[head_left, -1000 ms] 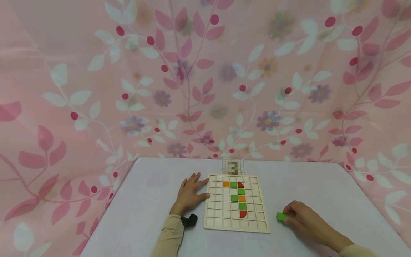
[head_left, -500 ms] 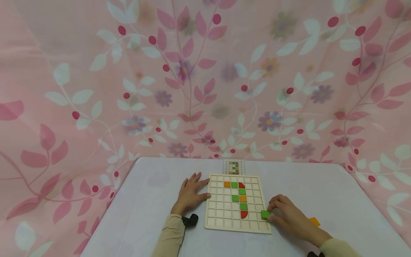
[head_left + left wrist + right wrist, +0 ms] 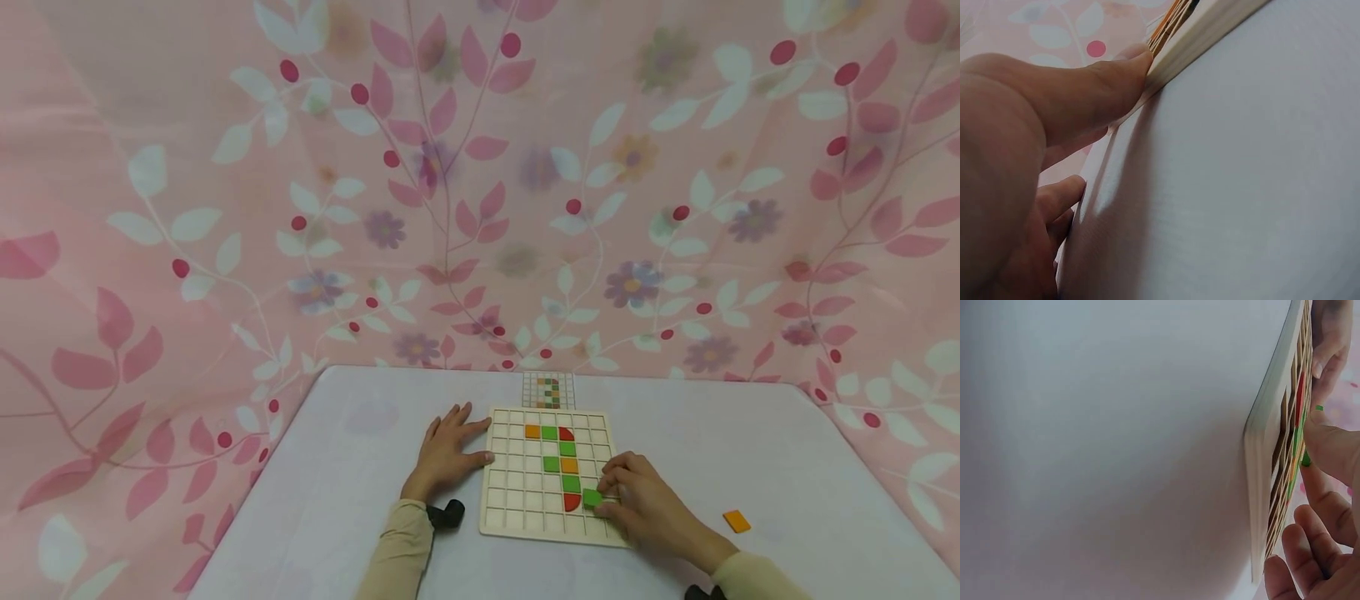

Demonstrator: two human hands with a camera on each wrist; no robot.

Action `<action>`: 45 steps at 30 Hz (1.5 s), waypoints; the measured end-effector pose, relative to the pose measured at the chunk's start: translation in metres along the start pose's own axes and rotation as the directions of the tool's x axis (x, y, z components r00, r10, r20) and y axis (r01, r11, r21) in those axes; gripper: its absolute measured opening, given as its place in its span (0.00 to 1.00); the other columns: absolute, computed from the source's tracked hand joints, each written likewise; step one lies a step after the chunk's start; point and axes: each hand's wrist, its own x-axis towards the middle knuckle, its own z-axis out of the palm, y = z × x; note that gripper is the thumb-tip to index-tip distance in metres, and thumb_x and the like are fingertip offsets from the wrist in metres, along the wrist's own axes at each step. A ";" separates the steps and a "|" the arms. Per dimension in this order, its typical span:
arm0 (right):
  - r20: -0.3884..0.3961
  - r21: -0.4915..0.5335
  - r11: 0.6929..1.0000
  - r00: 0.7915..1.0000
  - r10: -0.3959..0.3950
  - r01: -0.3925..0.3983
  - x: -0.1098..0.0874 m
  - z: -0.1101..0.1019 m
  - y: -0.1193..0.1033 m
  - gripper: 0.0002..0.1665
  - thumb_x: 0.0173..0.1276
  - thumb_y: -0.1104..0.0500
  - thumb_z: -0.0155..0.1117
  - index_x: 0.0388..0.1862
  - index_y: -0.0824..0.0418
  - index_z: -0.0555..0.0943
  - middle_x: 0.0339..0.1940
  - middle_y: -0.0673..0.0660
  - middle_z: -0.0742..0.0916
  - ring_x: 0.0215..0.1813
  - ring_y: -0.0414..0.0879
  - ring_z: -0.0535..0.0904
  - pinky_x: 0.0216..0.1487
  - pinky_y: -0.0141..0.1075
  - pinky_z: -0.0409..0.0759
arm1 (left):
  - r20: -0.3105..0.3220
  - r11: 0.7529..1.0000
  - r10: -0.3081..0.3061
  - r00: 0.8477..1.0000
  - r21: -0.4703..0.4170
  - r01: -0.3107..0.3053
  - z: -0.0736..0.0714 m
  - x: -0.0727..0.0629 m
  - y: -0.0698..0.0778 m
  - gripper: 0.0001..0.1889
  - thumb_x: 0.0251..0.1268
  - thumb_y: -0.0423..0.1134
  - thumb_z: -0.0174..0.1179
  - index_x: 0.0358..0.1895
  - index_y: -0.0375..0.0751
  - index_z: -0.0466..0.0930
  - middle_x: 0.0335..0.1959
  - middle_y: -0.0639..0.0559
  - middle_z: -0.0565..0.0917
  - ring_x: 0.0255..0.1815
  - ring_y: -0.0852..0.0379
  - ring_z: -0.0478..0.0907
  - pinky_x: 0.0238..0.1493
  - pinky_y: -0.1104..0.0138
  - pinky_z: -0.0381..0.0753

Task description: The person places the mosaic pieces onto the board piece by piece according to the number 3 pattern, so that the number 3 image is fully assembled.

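Note:
A wooden grid board (image 3: 513,521) lies on the table with green and orange square tiles and red rounded tiles set in several of its cells. My right hand (image 3: 652,510) pinches a green square tile (image 3: 592,498) between thumb and fingers, over the board's right part beside the lower red tile (image 3: 572,502). In the right wrist view that green tile (image 3: 1305,459) shows partly behind the thumb. My left hand (image 3: 444,454) rests at the board's left edge, fingers spread; in the left wrist view its thumb (image 3: 1094,90) touches the board's side (image 3: 1204,44).
An orange tile (image 3: 737,522) lies on the white table (image 3: 360,450) right of the board. Behind the board is a small card (image 3: 548,390) printed with a coloured grid pattern. A pink floral cloth (image 3: 480,208) hangs behind the table.
My right hand has carried the green tile leftward from the table to over the board. The orange tile at right has come into sight. My left hand stays at the board's edge.

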 end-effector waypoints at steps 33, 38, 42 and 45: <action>-0.039 -0.035 0.995 0.994 -0.097 0.096 0.027 0.034 -0.032 0.14 0.57 0.51 0.85 0.35 0.41 0.85 0.52 0.45 0.80 0.57 0.42 0.72 0.58 0.43 0.80 | 0.041 0.985 -0.168 0.985 -0.044 0.169 -0.004 0.007 0.015 0.35 0.59 0.48 0.76 0.72 0.51 0.81 0.85 0.40 0.61 0.88 0.35 0.48 0.78 0.25 0.28; -0.033 -0.033 0.995 0.995 -0.098 0.097 0.029 0.034 -0.034 0.14 0.56 0.51 0.85 0.33 0.39 0.85 0.51 0.44 0.79 0.56 0.42 0.71 0.54 0.40 0.79 | 0.039 0.983 -0.171 0.984 -0.061 0.174 -0.003 0.006 0.015 0.35 0.59 0.48 0.76 0.72 0.51 0.81 0.86 0.40 0.61 0.88 0.35 0.48 0.79 0.26 0.28; -0.016 -0.026 0.997 0.997 -0.070 0.070 0.029 0.034 -0.035 0.13 0.56 0.51 0.85 0.32 0.39 0.86 0.50 0.43 0.79 0.55 0.41 0.71 0.52 0.37 0.77 | 0.035 0.983 -0.169 0.985 -0.069 0.171 -0.003 0.005 0.016 0.35 0.58 0.49 0.76 0.72 0.50 0.82 0.85 0.40 0.62 0.88 0.35 0.49 0.79 0.25 0.29; -0.022 -0.033 0.997 0.997 -0.071 0.070 0.029 0.034 -0.036 0.12 0.56 0.51 0.85 0.31 0.40 0.86 0.49 0.43 0.79 0.54 0.41 0.71 0.51 0.37 0.77 | 0.031 0.982 -0.169 0.985 -0.076 0.170 -0.004 0.005 0.017 0.35 0.57 0.48 0.76 0.71 0.50 0.82 0.85 0.39 0.62 0.88 0.34 0.49 0.78 0.25 0.29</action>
